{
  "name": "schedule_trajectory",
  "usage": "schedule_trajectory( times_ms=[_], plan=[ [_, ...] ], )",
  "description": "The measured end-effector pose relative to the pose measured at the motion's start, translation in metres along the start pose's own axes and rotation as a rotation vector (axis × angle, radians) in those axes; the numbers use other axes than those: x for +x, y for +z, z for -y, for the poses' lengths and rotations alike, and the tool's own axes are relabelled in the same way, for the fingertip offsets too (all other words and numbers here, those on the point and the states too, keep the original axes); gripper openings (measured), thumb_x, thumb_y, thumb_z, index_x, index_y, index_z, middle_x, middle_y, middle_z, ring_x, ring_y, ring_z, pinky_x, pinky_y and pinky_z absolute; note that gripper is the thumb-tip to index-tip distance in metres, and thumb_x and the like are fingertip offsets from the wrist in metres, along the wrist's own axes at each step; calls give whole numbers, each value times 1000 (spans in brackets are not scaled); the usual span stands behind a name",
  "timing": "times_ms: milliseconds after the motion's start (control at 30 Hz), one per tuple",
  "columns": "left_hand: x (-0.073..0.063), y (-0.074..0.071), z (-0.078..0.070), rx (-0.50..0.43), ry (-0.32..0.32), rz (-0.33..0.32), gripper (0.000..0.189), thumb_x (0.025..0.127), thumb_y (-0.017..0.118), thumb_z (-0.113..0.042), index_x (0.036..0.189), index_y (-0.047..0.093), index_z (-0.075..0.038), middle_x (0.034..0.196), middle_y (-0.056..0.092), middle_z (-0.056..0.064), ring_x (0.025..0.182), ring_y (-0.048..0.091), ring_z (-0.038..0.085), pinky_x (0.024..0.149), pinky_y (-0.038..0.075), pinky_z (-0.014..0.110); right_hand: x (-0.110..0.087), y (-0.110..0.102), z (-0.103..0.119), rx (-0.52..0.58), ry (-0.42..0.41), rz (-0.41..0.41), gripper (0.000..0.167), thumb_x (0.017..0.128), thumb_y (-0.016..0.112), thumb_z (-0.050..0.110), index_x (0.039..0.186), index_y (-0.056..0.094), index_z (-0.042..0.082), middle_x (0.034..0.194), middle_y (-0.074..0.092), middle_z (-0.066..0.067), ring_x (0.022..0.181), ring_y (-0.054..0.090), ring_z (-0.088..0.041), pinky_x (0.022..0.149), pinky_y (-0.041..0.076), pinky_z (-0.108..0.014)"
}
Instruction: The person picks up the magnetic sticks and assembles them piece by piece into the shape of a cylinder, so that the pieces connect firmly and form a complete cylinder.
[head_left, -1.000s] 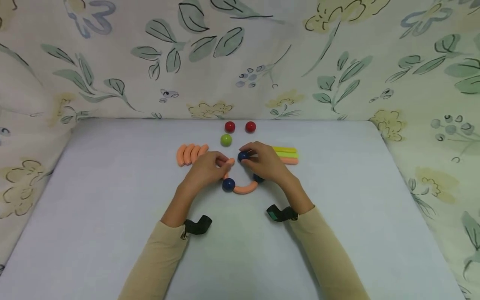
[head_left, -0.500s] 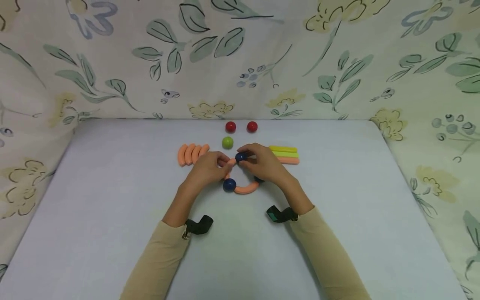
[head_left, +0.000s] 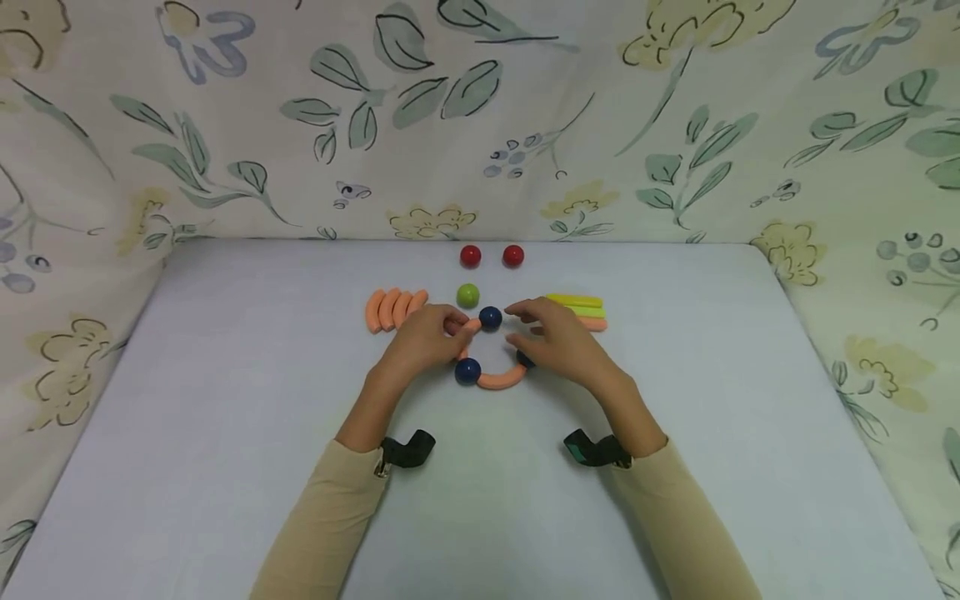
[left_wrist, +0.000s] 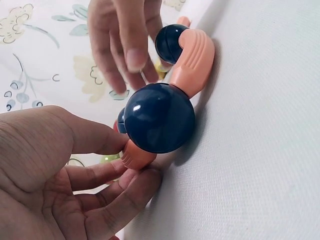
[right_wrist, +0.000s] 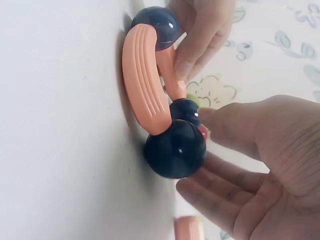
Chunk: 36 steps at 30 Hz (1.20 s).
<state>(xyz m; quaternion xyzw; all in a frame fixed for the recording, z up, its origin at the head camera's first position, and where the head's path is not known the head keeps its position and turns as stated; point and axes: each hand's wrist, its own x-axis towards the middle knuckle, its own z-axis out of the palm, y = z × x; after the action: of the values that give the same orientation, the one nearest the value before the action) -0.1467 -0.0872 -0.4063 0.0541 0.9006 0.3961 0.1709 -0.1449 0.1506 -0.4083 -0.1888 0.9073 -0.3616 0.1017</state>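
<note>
Three dark blue balls and two curved orange rods form a partial ring on the table. My left hand (head_left: 429, 340) pinches the left curved orange rod (right_wrist: 171, 75) between thumb and fingers. That rod runs from the front left blue ball (head_left: 468, 372) to the far blue ball (head_left: 491, 317). Another curved orange rod (head_left: 502, 381) links the front left ball to the right blue ball (right_wrist: 176, 149). My right hand (head_left: 562, 340) holds nothing. Its fingers are spread apart beside the far ball, and it partly hides the right ball in the head view.
Several curved orange rods (head_left: 393, 310) lie in a row left of the ring. A green ball (head_left: 468, 295) and two red balls (head_left: 470, 256) sit beyond it. Straight yellow, green and orange rods (head_left: 585, 312) lie to the right. A floral curtain (head_left: 480, 167) stands behind the table.
The right hand brought the blue ball to the end of the left-held orange rod, then let go and drew back right. The left hand keeps its pinch. The whole head view has shifted slightly.
</note>
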Motion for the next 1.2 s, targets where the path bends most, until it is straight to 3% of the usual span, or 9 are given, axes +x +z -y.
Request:
schedule_trajectory(
  times_ms=[267, 500, 800, 1200],
  plan=[
    [0, 2, 1, -8, 1, 7, 40, 105, 66, -37, 131, 70, -6, 112, 77, 9, 98, 69, 22, 80, 55, 33, -21, -5, 0, -49, -22, 19, 43, 98, 76, 19, 137, 66, 3, 135, 70, -14, 122, 69, -32, 102, 59, -49],
    [0, 2, 0, 3, 9, 11, 41, 104, 65, -36, 136, 67, -9, 117, 77, 11, 100, 70, 24, 80, 55, 34, -25, -9, 3, -92, -34, 84, 43, 96, 79, 21, 134, 69, 3, 130, 73, -12, 117, 70, -29, 102, 58, -48],
    [0, 1, 0, 22, 40, 0, 53, 106, 63, -34, 153, 53, -12, 114, 75, 13, 91, 70, 23, 74, 52, 31, -22, -8, 2, -108, -32, 60, 38, 97, 78, 20, 131, 70, 4, 127, 74, -12, 111, 70, -27, 98, 60, -46],
    [-3, 1, -1, 13, 6, -3, 34, 104, 64, -32, 132, 70, -12, 111, 75, 9, 90, 67, 21, 72, 51, 28, -27, -2, -2, -109, 12, 21, 39, 96, 80, 25, 129, 71, 6, 119, 74, -9, 106, 70, -24, 93, 61, -45]
  ],
)
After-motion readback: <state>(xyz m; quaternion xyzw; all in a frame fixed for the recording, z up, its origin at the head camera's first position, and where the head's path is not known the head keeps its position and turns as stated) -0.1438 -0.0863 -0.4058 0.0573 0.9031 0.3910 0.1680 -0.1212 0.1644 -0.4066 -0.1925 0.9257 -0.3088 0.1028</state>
